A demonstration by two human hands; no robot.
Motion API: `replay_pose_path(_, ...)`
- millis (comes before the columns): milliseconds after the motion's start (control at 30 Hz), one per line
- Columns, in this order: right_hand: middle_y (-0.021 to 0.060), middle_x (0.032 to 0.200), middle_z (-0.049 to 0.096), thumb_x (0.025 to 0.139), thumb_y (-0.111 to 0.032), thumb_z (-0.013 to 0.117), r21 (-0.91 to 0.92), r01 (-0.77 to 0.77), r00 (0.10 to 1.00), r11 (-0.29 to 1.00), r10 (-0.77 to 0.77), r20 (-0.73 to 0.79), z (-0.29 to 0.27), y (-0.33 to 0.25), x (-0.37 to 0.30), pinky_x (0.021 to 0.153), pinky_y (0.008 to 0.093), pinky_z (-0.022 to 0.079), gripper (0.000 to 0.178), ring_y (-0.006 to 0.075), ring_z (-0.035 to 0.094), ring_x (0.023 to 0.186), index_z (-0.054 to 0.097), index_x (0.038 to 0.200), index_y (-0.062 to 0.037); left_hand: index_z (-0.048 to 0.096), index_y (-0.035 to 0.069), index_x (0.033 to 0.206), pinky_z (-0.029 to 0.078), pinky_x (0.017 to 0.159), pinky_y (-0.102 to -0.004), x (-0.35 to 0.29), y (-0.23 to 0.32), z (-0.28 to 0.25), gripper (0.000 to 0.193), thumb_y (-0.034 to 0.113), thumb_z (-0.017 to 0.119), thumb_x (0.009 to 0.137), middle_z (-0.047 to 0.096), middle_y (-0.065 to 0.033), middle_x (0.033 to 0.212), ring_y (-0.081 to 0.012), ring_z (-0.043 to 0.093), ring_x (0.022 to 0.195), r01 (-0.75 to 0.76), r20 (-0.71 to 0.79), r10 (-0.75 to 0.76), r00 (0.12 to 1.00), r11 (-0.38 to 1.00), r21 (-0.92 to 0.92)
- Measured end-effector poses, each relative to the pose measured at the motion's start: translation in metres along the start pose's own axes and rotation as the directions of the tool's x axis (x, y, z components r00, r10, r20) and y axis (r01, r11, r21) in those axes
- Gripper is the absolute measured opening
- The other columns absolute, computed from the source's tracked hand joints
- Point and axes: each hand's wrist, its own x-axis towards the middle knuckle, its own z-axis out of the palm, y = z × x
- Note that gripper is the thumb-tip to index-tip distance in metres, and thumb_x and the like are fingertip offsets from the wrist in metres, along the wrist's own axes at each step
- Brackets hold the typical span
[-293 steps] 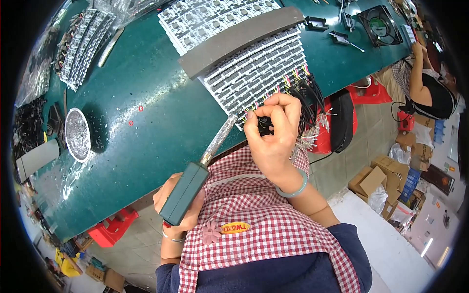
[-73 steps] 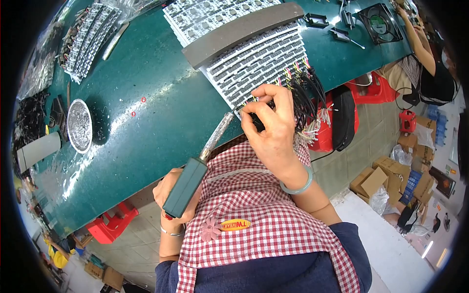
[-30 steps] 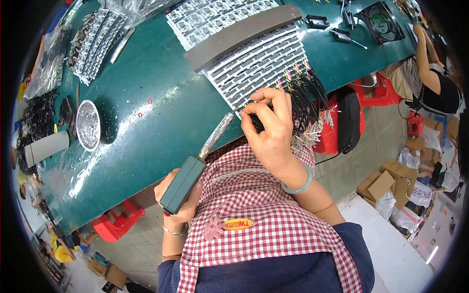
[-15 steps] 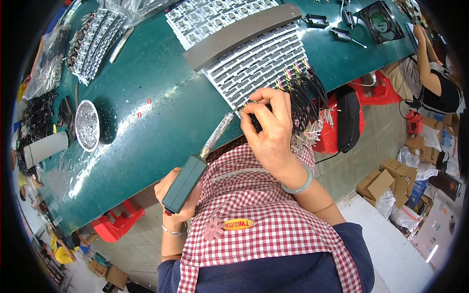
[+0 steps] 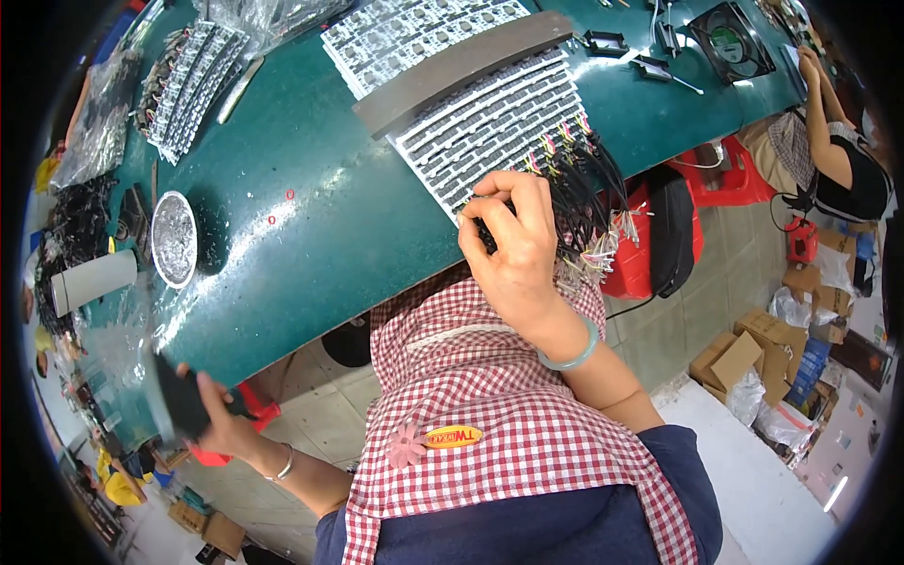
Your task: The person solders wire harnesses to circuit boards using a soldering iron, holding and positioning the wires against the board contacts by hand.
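Note:
My left hand (image 5: 224,419) is wrapped round the handle of a dark green soldering gun (image 5: 177,395), out past the table's front edge at the left. Motion smears the tool, and its tip is hard to make out. My right hand (image 5: 513,250) is closed in a pinch at the near corner of a panel of circuit boards (image 5: 490,122). Whatever lies between those fingertips is hidden. Black cables (image 5: 574,193) with bared ends fan out from the panel just right of this hand. A long brown bar (image 5: 461,71) lies across the boards.
A white bowl (image 5: 158,235) of shiny grey matter stands on the green table (image 5: 311,254), near a pale cylinder (image 5: 94,281). More board strips (image 5: 198,85) lie at the far left. A fan (image 5: 733,42) sits at the far right, close to another person's arms (image 5: 821,104). Red stools stand below.
My left hand has swung the soldering gun away from the boards, far to the left. The right hand stays pinched at the panel's corner, barely shifted.

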Motion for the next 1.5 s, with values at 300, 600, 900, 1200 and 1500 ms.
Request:
replay_pose_path(300, 0.0074, 0.096, 0.056, 0.073, -0.003, 0.070, -0.042, 0.037, 0.999, 0.998, -0.036, 0.020, -0.001, 0.000, -0.001, 0.071, 0.0378, 0.043, 0.013, 0.0264, 0.054, 0.087, 0.059, 0.079, -0.0026, 0.048, -0.009, 0.128, 0.032, 0.049, -0.0205, -0.022, 0.001, 0.037, 0.040, -0.005, 0.057, 0.090, 0.061, -0.0195, 0.120, -0.0074, 0.040, 0.052, 0.182, 0.294, -0.053, 0.954, 0.883, -0.433)
replay_pose_path(600, 0.0133, 0.099, 0.060, 0.080, -0.002, 0.068, 0.029, -0.002, 0.999, 1.000, 0.003, -0.050, -0.071, 0.038, 0.068, 0.078, 0.0401, 0.051, 0.012, 0.0323, 0.062, 0.089, 0.064, 0.091, -0.0029, 0.051, -0.006, 0.130, 0.037, 0.049, -0.0205, -0.042, 0.036, 0.082, 0.050, -0.010, 0.060, 0.081, 0.062, -0.0193, 0.114, -0.0084, 0.045, 0.055, 0.163, 0.379, 0.030, 0.925, 0.870, -0.466)
replay_pose_path(900, 0.0090, 0.095, 0.062, 0.080, -0.016, 0.072, -0.280, 0.103, 0.995, 0.955, -0.099, 0.029, -0.048, 0.188, 0.187, 0.081, 0.0410, 0.051, 0.013, 0.0303, 0.060, 0.095, 0.066, 0.087, -0.0073, 0.057, -0.007, 0.129, 0.031, 0.052, -0.0189, 0.065, 0.080, 0.039, 0.043, 0.006, 0.064, 0.089, 0.065, -0.0070, 0.100, -0.0054, 0.042, 0.058, -0.338, -0.002, 0.338, 0.941, 0.941, 0.013)
replay_pose_path(1200, 0.0176, 0.104, 0.060, 0.075, -0.004, 0.062, -0.471, -0.125, 0.957, 0.873, 0.232, 0.176, 0.040, 0.168, 0.237, 0.073, 0.0422, 0.054, 0.021, 0.0306, 0.063, 0.095, 0.066, 0.094, 0.0027, 0.060, -0.007, 0.109, 0.031, 0.051, -0.0224, 0.037, 0.113, 0.216, 0.025, 0.003, 0.065, 0.087, 0.060, -0.0072, 0.087, -0.0086, 0.042, 0.056, -0.164, 0.240, 0.318, 0.917, 0.851, -0.498)
replay_pose_path(1500, 0.0172, 0.104, 0.051, 0.085, -0.010, 0.063, -0.058, -0.095, 0.988, 0.994, 0.102, 0.118, -0.086, 0.127, 0.186, 0.081, 0.0434, 0.051, 0.017, 0.0359, 0.057, 0.099, 0.053, 0.095, 0.0003, 0.065, -0.006, 0.087, 0.031, 0.050, -0.0263, 0.027, 0.104, 0.220, 0.006, 0.000, 0.066, 0.085, 0.054, -0.0074, 0.072, -0.0122, 0.043, 0.053, 0.039, 0.354, 0.233, 0.906, 0.786, -0.617)
